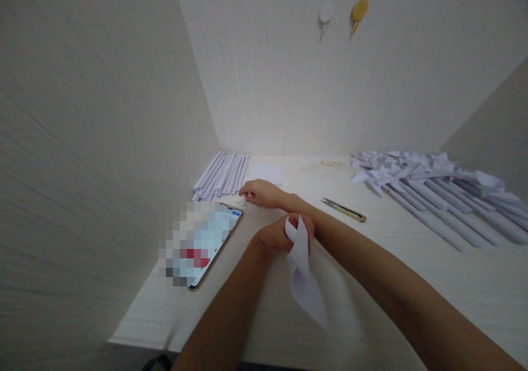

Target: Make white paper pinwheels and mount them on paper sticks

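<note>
My left hand (280, 234) is closed around a curled white paper piece (300, 250), whose long pointed flap hangs toward the table's front edge. Across and beyond it reaches my right arm. My right hand (262, 193) is low over the table with fingers curled together, beside a little heap of small whitish bits (246, 200). Whatever is between those fingertips is hidden or too small to make out. Just past that hand lies a flat white paper square (266, 173). Thread snips (344, 210) with a yellowish handle rest right of my right forearm.
Rolled white paper sticks (223, 174) lie bundled at the back left. A phone (212, 244) with a lit screen lies on the left. Paper sticks topped with pointed folded paper (433, 187) are piled on the right. Walls enclose the table; two hooks, one yellow (359, 10), hang behind.
</note>
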Action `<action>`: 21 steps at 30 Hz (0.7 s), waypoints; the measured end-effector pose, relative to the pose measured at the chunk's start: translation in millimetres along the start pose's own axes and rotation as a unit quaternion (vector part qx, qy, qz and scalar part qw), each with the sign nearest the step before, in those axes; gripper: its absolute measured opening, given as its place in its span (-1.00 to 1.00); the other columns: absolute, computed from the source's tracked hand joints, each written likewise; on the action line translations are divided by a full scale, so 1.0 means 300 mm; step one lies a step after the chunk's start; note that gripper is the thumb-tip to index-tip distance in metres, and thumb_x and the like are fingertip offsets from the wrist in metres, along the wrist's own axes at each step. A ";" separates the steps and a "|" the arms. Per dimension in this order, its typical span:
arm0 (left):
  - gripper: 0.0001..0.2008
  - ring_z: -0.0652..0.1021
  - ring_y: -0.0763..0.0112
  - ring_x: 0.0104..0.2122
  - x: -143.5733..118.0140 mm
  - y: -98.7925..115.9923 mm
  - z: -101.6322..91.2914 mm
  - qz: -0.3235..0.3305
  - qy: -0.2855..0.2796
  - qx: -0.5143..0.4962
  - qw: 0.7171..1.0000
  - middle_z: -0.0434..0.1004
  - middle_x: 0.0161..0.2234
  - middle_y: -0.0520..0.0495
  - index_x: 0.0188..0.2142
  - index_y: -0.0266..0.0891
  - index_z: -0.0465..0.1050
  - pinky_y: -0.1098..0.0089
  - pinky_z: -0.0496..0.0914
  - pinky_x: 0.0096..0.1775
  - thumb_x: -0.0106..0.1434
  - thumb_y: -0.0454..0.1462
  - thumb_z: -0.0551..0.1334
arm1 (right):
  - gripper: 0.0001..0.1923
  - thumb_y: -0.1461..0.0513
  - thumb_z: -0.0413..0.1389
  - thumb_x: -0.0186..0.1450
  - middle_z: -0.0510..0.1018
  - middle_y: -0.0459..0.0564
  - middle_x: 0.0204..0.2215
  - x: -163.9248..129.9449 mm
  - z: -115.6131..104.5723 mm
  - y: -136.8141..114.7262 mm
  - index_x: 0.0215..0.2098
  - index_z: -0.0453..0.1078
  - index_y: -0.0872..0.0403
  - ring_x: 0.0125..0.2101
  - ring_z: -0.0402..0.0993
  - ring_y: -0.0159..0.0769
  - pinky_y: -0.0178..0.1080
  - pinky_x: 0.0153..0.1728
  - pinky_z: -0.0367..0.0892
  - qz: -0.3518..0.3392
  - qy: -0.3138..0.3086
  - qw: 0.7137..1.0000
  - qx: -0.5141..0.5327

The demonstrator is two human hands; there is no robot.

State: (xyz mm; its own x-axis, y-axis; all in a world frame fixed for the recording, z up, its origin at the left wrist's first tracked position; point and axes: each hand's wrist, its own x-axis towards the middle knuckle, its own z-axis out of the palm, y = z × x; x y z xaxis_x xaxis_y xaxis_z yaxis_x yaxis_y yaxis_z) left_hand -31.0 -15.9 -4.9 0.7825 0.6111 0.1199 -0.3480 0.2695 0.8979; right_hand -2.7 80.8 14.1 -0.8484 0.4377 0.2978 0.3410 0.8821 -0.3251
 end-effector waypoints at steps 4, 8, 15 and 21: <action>-0.50 0.34 0.50 -0.76 -0.001 -0.002 -0.014 -0.012 0.012 -0.009 1.000 0.36 -0.76 0.04 -0.62 -0.23 0.27 0.50 0.16 -0.70 -0.55 -0.08 0.42 | -0.76 0.38 0.02 0.11 0.50 0.07 -0.31 0.012 0.008 0.011 -0.25 0.40 0.17 -0.33 0.34 -0.33 -0.30 -0.31 0.20 -0.014 -0.034 0.998 -0.047; -0.48 0.35 0.51 -0.75 -0.001 -0.005 -0.022 -0.024 0.017 -0.002 1.000 0.37 -0.75 0.04 -0.61 -0.24 0.27 0.51 0.16 -0.69 -0.58 -0.09 0.42 | -0.77 0.40 -0.02 0.13 0.49 0.08 -0.32 0.009 0.021 0.016 -0.28 0.40 0.18 -0.32 0.34 -0.32 -0.28 -0.28 0.20 -0.022 -0.022 0.998 -0.053; -0.50 0.37 0.48 -0.75 -0.004 -0.009 -0.023 -0.017 0.001 -0.014 1.000 0.39 -0.74 0.02 -0.58 -0.24 0.29 0.51 0.18 -0.69 -0.54 -0.11 0.42 | -0.85 0.40 -0.02 0.14 0.42 0.06 -0.37 0.005 0.005 0.001 -0.39 0.38 0.19 -0.35 0.30 -0.36 -0.30 -0.28 0.20 0.013 0.070 0.997 0.009; -0.52 0.35 0.50 -0.75 -0.002 -0.011 -0.015 -0.023 0.008 -0.020 1.000 0.38 -0.74 0.04 -0.58 -0.24 0.30 0.51 0.16 -0.69 -0.54 -0.13 0.42 | -0.95 0.34 0.04 0.11 0.36 -0.12 -0.61 0.002 0.023 0.008 -0.51 0.30 0.15 -0.55 0.29 -0.45 -0.34 -0.46 0.23 0.123 0.174 0.954 0.210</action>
State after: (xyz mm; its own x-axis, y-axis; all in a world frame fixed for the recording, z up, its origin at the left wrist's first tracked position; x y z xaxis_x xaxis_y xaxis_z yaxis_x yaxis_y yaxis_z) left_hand -32.6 -14.0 -9.9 0.7898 0.6091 0.0716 -0.3321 0.3266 0.8849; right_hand -5.2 81.9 7.2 -0.5521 0.7189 0.4223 0.2580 0.6290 -0.7334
